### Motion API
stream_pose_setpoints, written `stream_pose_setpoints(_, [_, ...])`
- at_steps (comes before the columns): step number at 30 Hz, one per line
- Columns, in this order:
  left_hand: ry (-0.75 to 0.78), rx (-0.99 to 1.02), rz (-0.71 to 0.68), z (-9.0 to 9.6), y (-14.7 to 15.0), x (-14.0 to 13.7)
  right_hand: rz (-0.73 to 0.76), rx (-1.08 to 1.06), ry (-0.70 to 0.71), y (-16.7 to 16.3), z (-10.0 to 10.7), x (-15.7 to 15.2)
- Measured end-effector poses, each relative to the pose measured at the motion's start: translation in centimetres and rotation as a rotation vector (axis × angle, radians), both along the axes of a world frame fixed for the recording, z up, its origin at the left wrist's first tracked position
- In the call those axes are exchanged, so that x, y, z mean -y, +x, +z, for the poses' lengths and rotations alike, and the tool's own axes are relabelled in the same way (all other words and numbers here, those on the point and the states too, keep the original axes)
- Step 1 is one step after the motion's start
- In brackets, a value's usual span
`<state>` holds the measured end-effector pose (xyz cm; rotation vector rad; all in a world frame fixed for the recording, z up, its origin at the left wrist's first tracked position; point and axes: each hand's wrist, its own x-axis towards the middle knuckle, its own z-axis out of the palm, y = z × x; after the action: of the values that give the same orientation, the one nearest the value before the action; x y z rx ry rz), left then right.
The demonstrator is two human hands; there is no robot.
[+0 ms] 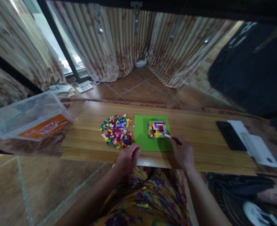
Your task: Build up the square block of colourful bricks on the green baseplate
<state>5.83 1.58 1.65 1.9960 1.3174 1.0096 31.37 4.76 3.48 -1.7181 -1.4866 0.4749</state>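
Note:
A green baseplate (142, 133) lies on the wooden board, carrying a low block of many-coloured building bricks (156, 129) laid in walls with gaps between. My right hand (182, 151) is closed in a pinch on a small, narrow whitish piece (168, 136), whose tip is at the front right corner of the brick build. Its exact kind is too small to tell. My left hand (129, 157) rests by the baseplate's front left corner with fingers curled; anything inside them is hidden. A heap of loose building bricks (117, 130) is spread left of the baseplate.
The long wooden board (197, 135) lies across in front of me. A clear plastic bin (39, 110) with an orange label stands at left. At right lie a black phone-like slab (231, 135) and a white case-like object (260, 150). Striped curtains (129, 44) hang beyond.

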Motion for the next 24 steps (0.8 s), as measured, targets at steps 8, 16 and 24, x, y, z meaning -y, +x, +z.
stream_pose_setpoints(8, [0.022, -0.014, 0.011, -0.2, 0.1, 0.0, 0.185, 0.027, 0.103, -1.6, 0.6, -0.2])
stream_pose_setpoints(16, [0.029, -0.009, 0.004, -0.2, 0.0, 0.0, 0.205, 0.074, 0.186, -2.3, -0.5, -1.6])
stream_pose_setpoints(24, [0.063, -0.016, 0.005, -0.2, 0.1, -0.1, 0.128, -0.003, 0.251, -3.1, -1.1, -1.8])
